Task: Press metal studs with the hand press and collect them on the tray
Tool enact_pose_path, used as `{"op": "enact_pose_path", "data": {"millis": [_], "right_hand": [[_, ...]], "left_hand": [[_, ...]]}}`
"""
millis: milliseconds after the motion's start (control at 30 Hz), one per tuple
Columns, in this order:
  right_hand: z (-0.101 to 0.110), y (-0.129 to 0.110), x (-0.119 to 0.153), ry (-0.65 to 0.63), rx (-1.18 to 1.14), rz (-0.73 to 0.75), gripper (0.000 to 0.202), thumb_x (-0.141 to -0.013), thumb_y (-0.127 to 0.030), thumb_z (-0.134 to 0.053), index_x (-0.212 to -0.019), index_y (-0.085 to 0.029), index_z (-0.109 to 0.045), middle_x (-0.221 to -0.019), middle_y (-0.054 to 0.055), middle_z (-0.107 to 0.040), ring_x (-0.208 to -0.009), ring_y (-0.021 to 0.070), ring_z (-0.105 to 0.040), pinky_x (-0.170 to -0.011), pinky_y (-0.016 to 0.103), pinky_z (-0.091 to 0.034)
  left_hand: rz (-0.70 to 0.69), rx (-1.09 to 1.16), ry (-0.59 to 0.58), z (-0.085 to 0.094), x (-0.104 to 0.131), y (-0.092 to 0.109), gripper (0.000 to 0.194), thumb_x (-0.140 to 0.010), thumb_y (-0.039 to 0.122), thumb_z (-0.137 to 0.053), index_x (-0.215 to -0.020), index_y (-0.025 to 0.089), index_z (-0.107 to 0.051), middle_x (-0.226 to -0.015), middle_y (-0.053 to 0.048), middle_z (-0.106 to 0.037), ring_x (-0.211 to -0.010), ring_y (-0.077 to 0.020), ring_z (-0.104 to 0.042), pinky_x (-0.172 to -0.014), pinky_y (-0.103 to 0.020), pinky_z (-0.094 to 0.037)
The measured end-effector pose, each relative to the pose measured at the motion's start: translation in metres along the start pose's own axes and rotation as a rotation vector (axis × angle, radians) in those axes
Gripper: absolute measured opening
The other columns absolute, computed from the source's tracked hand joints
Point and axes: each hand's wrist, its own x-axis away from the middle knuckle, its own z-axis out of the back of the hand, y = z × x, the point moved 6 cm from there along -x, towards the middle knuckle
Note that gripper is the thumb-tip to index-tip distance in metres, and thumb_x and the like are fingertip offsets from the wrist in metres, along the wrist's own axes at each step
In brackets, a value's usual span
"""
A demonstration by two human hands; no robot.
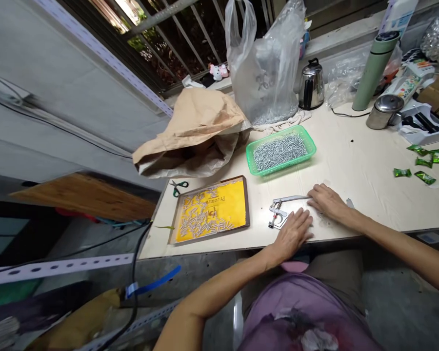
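A metal hand tool (278,214) with a long lever and a spring lies on the table near its front edge. My left hand (295,230) rests flat beside it, fingers stretched to the right and partly covering its lower part. At the end of the lever is my right hand (327,202), palm down with fingers loosely bent; whether they press on the lever is hidden. To the left, a shallow tray (246,202) with a yellow lining holds many small metal pins (197,219). More small metal pieces (280,151) fill a green plastic basket (310,139) behind the tool.
Green-handled scissors (179,185) lie by the tray. A brown paper bag (201,122), a clear plastic bag (265,78) and a kettle (311,85) stand behind. At right are a green flask (375,73), a steel mug (384,111) and green-wrapped sweets (424,177).
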Motion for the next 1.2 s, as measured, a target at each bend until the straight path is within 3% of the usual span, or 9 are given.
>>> {"op": "enact_pose_path", "data": {"millis": [167, 300, 433, 567, 667, 767, 933, 1033, 1200], "right_hand": [[0.011, 0.000, -0.027, 0.015, 0.056, -0.080, 0.015, -0.089, -0.019, -0.054, -0.083, -0.016, -0.067, -0.084, 0.009, -0.062, -0.085, 0.0224, -0.051, -0.071, 0.032, -0.035], [0.015, -0.059, -0.040, -0.016, 0.081, 0.187, 0.013, -0.087, -0.019, -0.058, -0.092, -0.020, -0.069, -0.095, 0.008, -0.063, -0.090, 0.0223, -0.049, -0.070, 0.032, -0.032], [-0.007, -0.125, -0.043, -0.113, 0.066, 0.485, 0.015, -0.087, -0.018, -0.058, -0.078, -0.020, -0.070, -0.093, 0.007, -0.063, -0.092, 0.0212, -0.048, -0.068, 0.033, -0.032], [-0.024, -0.146, -0.056, -0.058, 0.075, 0.531, 0.019, -0.084, -0.010, -0.055, -0.070, -0.017, -0.066, -0.087, 0.008, -0.064, -0.089, 0.0207, -0.051, -0.070, 0.033, -0.035], [-0.007, -0.142, -0.067, 0.069, -0.067, 0.528, 0.017, -0.085, -0.012, -0.052, -0.076, -0.018, -0.066, -0.082, 0.007, -0.065, -0.083, 0.0197, -0.054, -0.072, 0.033, -0.039], [0.042, -0.122, -0.080, 0.286, -0.264, 0.462, 0.021, -0.091, -0.019, -0.044, -0.085, -0.019, -0.063, -0.082, 0.007, -0.065, -0.080, 0.0201, -0.056, -0.074, 0.034, -0.043], [0.107, -0.055, -0.116, 0.495, -0.217, 0.259, 0.029, -0.095, -0.036, -0.038, -0.096, -0.020, -0.063, -0.083, 0.009, -0.062, -0.080, 0.0245, -0.056, -0.069, 0.039, -0.046], [0.109, -0.025, -0.129, 0.534, -0.054, 0.205, 0.037, -0.091, -0.047, -0.042, -0.107, -0.021, -0.063, -0.090, 0.013, -0.060, -0.085, 0.0296, -0.055, -0.070, 0.044, -0.045], [0.071, -0.030, -0.106, 0.418, -0.037, 0.270, 0.035, -0.092, -0.041, -0.042, -0.109, -0.019, -0.063, -0.101, 0.015, -0.059, -0.089, 0.0295, -0.056, -0.074, 0.045, -0.047]], "left_hand": [[0.029, 0.046, 0.012, 0.002, 0.000, 0.010, 0.043, -0.094, 0.040, -0.045, -0.130, 0.016, -0.048, -0.138, -0.017, -0.051, -0.137, -0.0273, -0.036, -0.112, -0.054, -0.029], [0.034, 0.095, 0.025, 0.006, -0.004, 0.010, 0.042, -0.093, 0.039, -0.046, -0.126, 0.014, -0.051, -0.132, -0.017, -0.055, -0.133, -0.0287, -0.042, -0.110, -0.052, -0.033], [0.054, 0.114, -0.038, -0.006, -0.004, 0.008, 0.038, -0.093, 0.035, -0.047, -0.121, 0.011, -0.057, -0.119, -0.016, -0.063, -0.120, -0.0303, -0.054, -0.104, -0.047, -0.042], [0.039, 0.058, -0.051, -0.014, -0.005, 0.008, 0.039, -0.092, 0.039, -0.048, -0.118, 0.012, -0.060, -0.116, -0.015, -0.064, -0.117, -0.0310, -0.055, -0.101, -0.044, -0.044], [-0.042, 0.019, -0.028, -0.003, 0.002, 0.005, 0.036, -0.093, 0.039, -0.046, -0.115, 0.015, -0.061, -0.114, -0.014, -0.064, -0.114, -0.0274, -0.056, -0.098, -0.040, -0.045], [0.051, -0.064, 0.084, 0.034, 0.025, -0.026, 0.028, -0.096, 0.029, -0.041, -0.108, 0.018, -0.063, -0.108, -0.011, -0.064, -0.106, -0.0219, -0.057, -0.092, -0.036, -0.047], [0.829, -0.373, 0.262, 0.133, 0.100, -0.135, 0.024, -0.093, 0.018, -0.043, -0.090, 0.017, -0.067, -0.091, -0.009, -0.061, -0.089, -0.0202, -0.054, -0.079, -0.033, -0.048], [1.086, -0.439, 0.146, 0.164, 0.134, -0.174, 0.021, -0.090, 0.019, -0.048, -0.086, 0.015, -0.068, -0.092, -0.010, -0.062, -0.094, -0.0227, -0.052, -0.081, -0.034, -0.046], [1.145, -0.393, -0.015, 0.161, 0.149, -0.191, 0.023, -0.089, 0.022, -0.049, -0.083, 0.014, -0.070, -0.095, -0.011, -0.063, -0.100, -0.0232, -0.053, -0.080, -0.031, -0.044]]}}
